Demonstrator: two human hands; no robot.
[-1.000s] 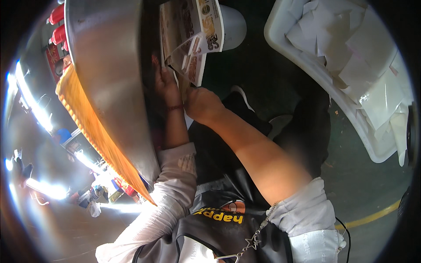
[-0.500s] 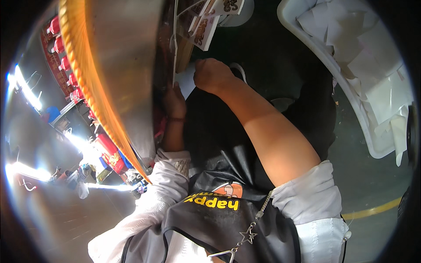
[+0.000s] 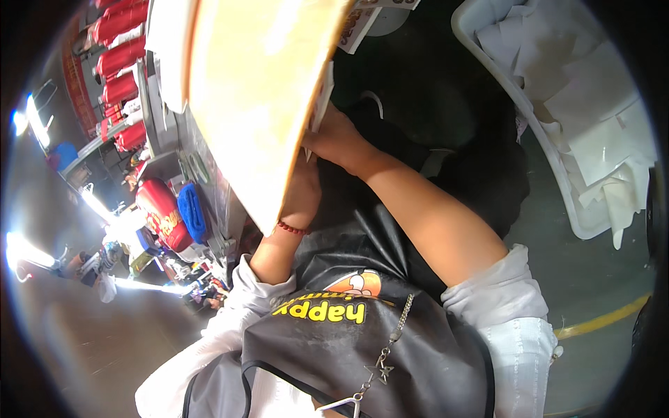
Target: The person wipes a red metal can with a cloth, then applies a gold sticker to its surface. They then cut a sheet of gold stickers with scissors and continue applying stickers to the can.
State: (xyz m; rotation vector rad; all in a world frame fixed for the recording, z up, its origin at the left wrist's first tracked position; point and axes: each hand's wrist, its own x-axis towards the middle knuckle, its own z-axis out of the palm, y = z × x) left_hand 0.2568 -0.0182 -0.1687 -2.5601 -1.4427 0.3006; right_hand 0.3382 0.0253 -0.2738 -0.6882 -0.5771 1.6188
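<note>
My left hand [image 3: 303,195], with a red bead bracelet at the wrist, reaches up beside the lower right edge of a large pale orange panel [image 3: 258,90]. The panel hides its fingers. Close against it is my right hand [image 3: 340,141], fingers curled in toward the left hand and partly hidden at the panel's edge. A narrow white piece, perhaps card or paper [image 3: 323,97], stands just above the right hand. Between the hands a small white tip [image 3: 309,155] shows. What the right hand grips cannot be made out.
At right stands a white plastic bin [image 3: 519,90] holding white sheets [image 3: 592,104]. Printed white boxes or boards [image 3: 359,31] are at the top. Red bottles or cans [image 3: 120,63] line the left, with a red bag-like item [image 3: 167,212] and a blue cloth [image 3: 190,212] below.
The view has shifted, and the broad face of the orange panel now covers the grey metal surface seen before. My hands have drawn closer together, the right one no longer fully visible as a fist.
</note>
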